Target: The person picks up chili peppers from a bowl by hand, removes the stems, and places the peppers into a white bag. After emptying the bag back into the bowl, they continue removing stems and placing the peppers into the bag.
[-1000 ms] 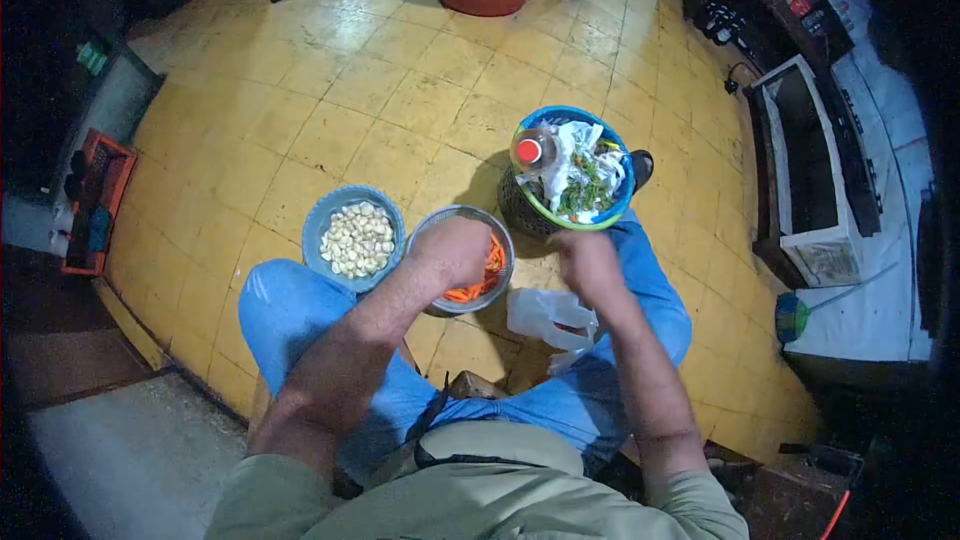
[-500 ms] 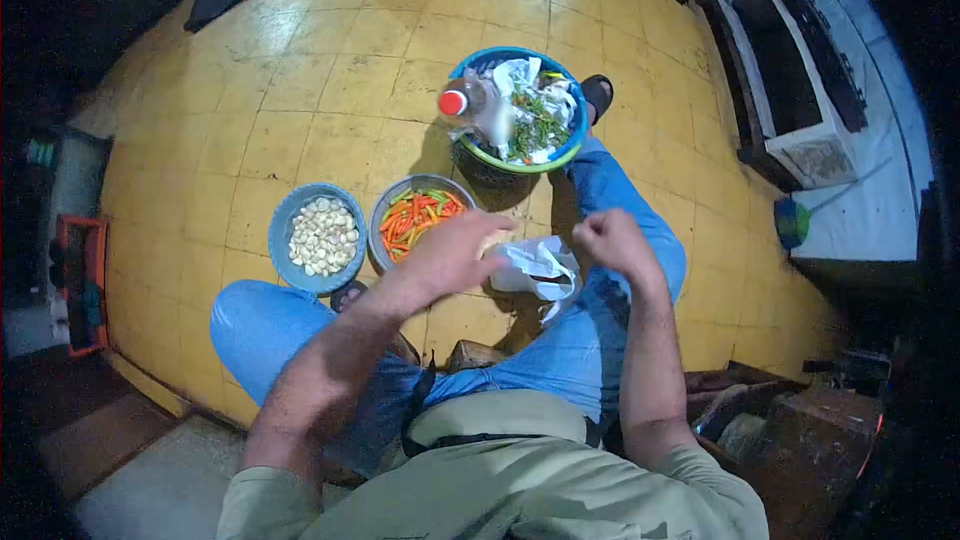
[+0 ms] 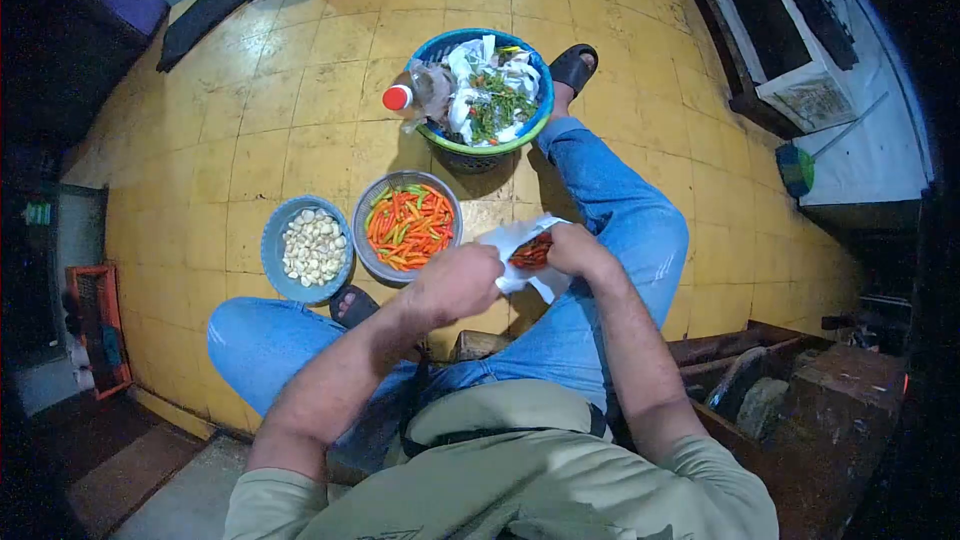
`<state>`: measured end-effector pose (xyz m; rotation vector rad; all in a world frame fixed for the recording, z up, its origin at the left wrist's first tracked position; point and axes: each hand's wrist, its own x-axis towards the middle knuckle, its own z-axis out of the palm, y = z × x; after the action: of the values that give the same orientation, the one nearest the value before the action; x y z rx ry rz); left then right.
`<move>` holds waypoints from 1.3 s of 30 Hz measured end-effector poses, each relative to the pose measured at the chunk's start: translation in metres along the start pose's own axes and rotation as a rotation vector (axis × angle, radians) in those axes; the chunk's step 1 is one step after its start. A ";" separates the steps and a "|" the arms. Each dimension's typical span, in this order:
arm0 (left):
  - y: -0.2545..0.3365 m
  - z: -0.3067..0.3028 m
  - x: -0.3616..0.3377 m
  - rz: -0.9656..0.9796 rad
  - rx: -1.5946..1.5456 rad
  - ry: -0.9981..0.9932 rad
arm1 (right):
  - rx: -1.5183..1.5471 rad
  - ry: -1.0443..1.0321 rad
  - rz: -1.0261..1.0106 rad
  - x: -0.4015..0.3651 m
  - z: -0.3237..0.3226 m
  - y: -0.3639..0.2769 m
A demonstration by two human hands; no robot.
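Both hands (image 3: pixel 455 285) (image 3: pixel 577 250) pinch plastic bag (image 3: pixel 500 238) edges beside chili bowl (image 3: pixel 358 232).

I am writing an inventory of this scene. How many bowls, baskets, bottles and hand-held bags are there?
Bowls: 2, the blue bowl and the grey bowl
Basket: 1
Bottle: 1
Plastic bag, held by left hand and right hand: 1
Total: 5
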<state>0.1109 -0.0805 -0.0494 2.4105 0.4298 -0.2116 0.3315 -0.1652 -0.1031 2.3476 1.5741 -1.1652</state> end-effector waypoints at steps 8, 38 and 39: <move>0.005 -0.017 -0.020 0.133 -0.021 0.171 | 0.032 0.035 -0.077 -0.005 0.020 0.010; 0.025 -0.003 -0.035 -0.078 -0.091 0.038 | 0.320 -0.187 -0.487 0.078 0.135 0.001; 0.023 -0.005 -0.035 -0.083 -0.092 0.050 | 0.298 -0.173 -0.501 0.077 0.134 0.008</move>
<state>0.0873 -0.1027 -0.0225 2.3139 0.5507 -0.1643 0.2792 -0.1718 -0.2483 1.9765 2.1175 -1.7559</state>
